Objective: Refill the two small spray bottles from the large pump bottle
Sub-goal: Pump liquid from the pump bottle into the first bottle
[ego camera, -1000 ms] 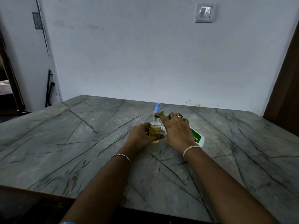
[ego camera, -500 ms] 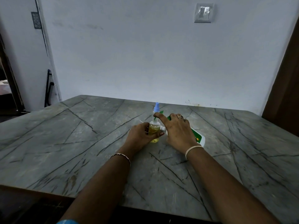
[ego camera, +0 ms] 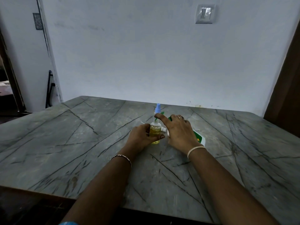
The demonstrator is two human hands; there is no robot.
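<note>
Left hand [ego camera: 140, 135] fingers clamp the upright small spray bottle [ego camera: 155, 133]. Immediately right of them, right hand [ego camera: 180, 132] covers the large pump bottle [ego camera: 201, 139]; its grip cannot be determined.

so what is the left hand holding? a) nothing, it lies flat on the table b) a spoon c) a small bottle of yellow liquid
C: the left hand has its fingers and thumb curled round the small bottle of yellow liquid, which stands upright on the table.
</note>
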